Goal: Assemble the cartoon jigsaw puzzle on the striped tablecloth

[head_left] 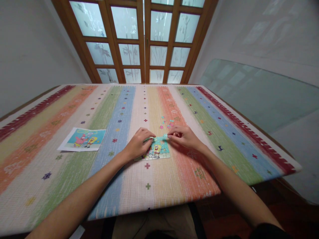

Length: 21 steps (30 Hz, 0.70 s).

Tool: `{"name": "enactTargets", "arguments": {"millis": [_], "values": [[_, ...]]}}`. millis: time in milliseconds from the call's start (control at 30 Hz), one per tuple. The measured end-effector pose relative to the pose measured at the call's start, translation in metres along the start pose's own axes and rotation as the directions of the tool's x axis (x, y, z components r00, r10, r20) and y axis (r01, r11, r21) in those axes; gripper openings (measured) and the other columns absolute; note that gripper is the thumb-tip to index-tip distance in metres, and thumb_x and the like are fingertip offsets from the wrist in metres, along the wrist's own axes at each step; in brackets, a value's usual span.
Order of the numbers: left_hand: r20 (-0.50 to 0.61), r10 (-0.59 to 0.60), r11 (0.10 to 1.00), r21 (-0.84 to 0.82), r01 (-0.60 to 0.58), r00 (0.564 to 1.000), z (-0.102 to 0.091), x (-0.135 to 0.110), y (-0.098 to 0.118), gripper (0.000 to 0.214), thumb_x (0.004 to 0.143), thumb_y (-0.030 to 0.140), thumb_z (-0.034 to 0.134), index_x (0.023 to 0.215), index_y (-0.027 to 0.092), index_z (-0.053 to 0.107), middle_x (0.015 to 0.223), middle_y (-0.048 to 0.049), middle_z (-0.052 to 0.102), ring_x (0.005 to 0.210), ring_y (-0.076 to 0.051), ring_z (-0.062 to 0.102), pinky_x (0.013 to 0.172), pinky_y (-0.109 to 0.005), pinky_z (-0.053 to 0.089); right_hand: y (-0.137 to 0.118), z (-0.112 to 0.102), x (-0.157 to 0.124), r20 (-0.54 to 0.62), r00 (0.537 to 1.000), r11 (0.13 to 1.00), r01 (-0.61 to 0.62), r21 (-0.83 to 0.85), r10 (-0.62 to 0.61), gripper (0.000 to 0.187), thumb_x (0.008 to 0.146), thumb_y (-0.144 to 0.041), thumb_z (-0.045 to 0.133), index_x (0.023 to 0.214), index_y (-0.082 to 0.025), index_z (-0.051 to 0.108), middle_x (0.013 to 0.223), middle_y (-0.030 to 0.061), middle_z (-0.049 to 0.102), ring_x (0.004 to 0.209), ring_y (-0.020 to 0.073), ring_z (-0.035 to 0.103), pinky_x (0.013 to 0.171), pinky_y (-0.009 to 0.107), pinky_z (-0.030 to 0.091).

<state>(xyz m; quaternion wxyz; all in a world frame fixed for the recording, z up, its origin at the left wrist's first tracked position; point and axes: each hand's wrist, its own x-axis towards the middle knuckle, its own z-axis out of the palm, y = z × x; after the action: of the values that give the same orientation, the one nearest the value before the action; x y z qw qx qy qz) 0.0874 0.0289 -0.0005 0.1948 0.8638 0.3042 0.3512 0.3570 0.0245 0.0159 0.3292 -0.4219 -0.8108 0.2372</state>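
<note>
A partly assembled jigsaw puzzle (161, 150) lies on the striped tablecloth, showing a yellow cartoon figure on a turquoise background. My left hand (140, 143) covers its left part, with bent fingers and the index finger and thumb closed at the upper edge. From the other side, my right hand (185, 136) pinches a small turquoise puzzle piece (165, 135) at the puzzle's top edge. Whether that piece is joined to the others I cannot tell. Just beyond the hands, several loose puzzle pieces (170, 125) in pink and turquoise are scattered.
To the left lies a printed reference picture (83, 139) of cartoon figures. The striped tablecloth (107, 186) covers the table, whose near edge is close to my lap. Wooden doors with glass panes (131, 54) stand behind it, and a glass panel (256, 89) leans at the right wall.
</note>
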Motion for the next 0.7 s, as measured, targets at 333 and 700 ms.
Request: {"name": "enactTargets", "arguments": {"millis": [333,700], "values": [[0.165,0.138,0.977,0.139,-0.161,0.977,0.002,-0.004,-0.002,0.023,0.1,0.022,0.053,0.114,0.021,0.071,0.115,-0.0097,0.07,0.11,-0.026,0.057,0.099,-0.046,0.046,0.004,0.008,-0.001,0.102,0.993,0.998,-0.059,0.034,0.055,0.008,0.086,-0.026,0.074,0.08,-0.023,0.079,0.074,0.0044,0.068,0.069,0.0177,0.057,0.066,0.033,0.044],[0.283,0.147,0.953,0.217,-0.213,0.948,0.005,-0.006,0.003,0.034,0.105,0.038,0.05,0.129,0.023,0.069,0.134,-0.0128,0.062,0.124,-0.03,0.052,0.104,-0.051,0.044,0.011,0.018,-0.001,0.122,0.992,1.0,-0.022,0.0,0.022,0.012,0.087,-0.027,0.071,0.083,-0.018,0.078,0.074,0.0021,0.065,0.066,0.0147,0.054,0.065,0.029,0.042]]}}
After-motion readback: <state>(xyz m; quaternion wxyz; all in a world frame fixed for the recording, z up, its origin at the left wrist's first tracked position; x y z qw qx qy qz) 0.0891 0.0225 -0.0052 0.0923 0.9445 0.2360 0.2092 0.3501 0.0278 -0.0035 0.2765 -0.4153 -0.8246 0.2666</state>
